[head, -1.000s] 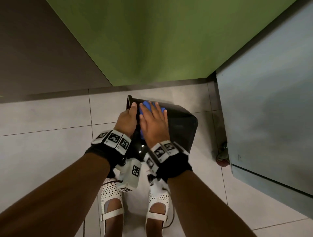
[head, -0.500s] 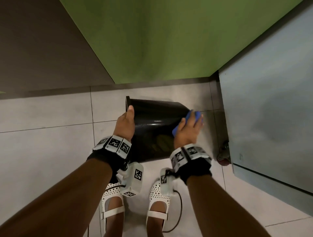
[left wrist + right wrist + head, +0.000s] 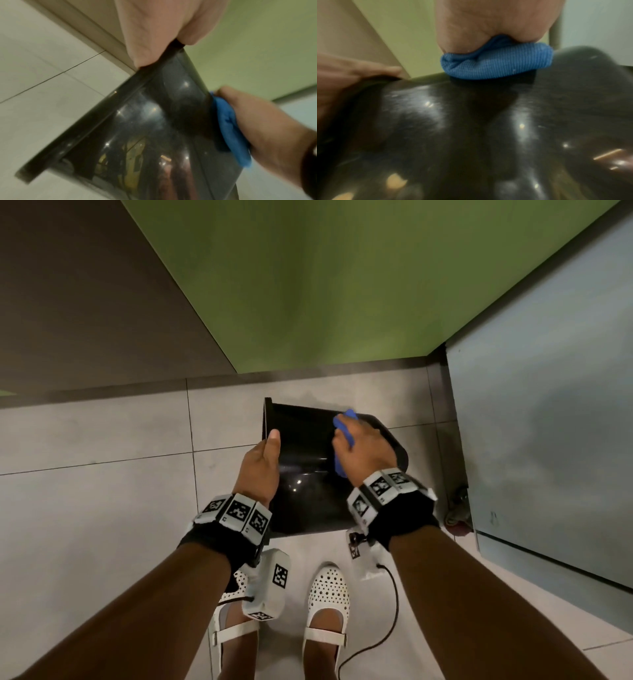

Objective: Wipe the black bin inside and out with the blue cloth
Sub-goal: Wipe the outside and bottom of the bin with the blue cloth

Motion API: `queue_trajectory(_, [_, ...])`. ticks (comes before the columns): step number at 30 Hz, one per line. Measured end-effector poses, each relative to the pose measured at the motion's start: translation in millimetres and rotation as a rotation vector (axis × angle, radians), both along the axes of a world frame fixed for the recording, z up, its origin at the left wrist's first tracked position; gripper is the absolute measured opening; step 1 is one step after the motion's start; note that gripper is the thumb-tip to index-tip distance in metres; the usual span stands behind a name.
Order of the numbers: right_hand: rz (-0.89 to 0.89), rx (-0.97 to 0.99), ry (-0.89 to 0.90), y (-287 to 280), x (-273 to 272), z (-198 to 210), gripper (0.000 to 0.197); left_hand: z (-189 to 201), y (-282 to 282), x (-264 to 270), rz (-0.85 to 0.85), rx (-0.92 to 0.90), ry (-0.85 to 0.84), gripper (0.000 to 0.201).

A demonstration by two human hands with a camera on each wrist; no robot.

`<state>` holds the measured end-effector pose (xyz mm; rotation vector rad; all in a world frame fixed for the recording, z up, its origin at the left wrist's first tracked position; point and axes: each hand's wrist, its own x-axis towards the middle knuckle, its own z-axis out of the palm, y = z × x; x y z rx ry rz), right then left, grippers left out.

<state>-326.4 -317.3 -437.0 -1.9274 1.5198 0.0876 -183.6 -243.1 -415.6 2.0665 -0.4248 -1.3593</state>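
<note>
The glossy black bin (image 3: 305, 463) lies tipped on its side above the tiled floor, its open mouth facing left. My left hand (image 3: 262, 463) grips the rim (image 3: 106, 116), thumb on the outer wall; its fingers are hidden inside. My right hand (image 3: 363, 450) curls over the bunched blue cloth (image 3: 344, 426) and presses it on the bin's upper outer wall near the base end. The right wrist view shows the cloth (image 3: 496, 63) squeezed under my palm against the shiny wall (image 3: 471, 135). The left wrist view shows the cloth (image 3: 229, 128) at the bin's right edge.
A green wall (image 3: 325, 285) stands just behind the bin. A grey cabinet (image 3: 548, 422) on a caster (image 3: 457, 508) is close on the right. My white shoes (image 3: 327, 607) and a black cable (image 3: 390, 621) are on the floor (image 3: 102, 491) below the bin.
My right hand with the cloth swept from beside the rim to the bin's right side, then back up onto the top wall. My left hand has kept its grip on the rim.
</note>
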Motion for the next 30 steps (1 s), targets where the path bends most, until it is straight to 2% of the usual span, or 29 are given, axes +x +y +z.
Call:
queue_trajectory(3, [-0.169,-0.033,-0.031,-4.9,-20.6,-3.2,0.039,-8.9,3.2,4.7,0.096,0.049,0.052,0.056])
queue_trajectory(9, [-0.623,0.067,-0.055,-10.2,-31.7,-9.6,0.033,-17.5,-2.2,4.4,0.194,0.09,0.079,0.045])
queue_trajectory(12, [-0.738,0.117,-0.129,-14.0,-37.2,-4.9,0.03,-21.7,-2.9,6.4,0.218,0.089,0.103,0.044])
queue_trajectory(19, [-0.756,-0.054,-0.253,-31.8,-20.1,18.3,0.029,-21.9,3.3,14.0,0.38,0.071,0.241,0.045])
queue_trajectory(23, [-0.777,-0.109,-0.307,-49.4,-20.1,34.8,0.026,-25.6,8.3,17.5,0.434,0.085,0.284,0.06])
queue_trajectory(25, [-0.756,-0.087,-0.294,-55.4,-25.9,38.2,0.027,-33.6,10.5,19.0,0.481,0.077,0.364,0.067])
queue_trajectory(30, [-0.699,-0.063,-0.111,-61.4,-50.0,41.0,0.03,-53.6,12.9,13.4,0.542,-0.022,0.59,0.056])
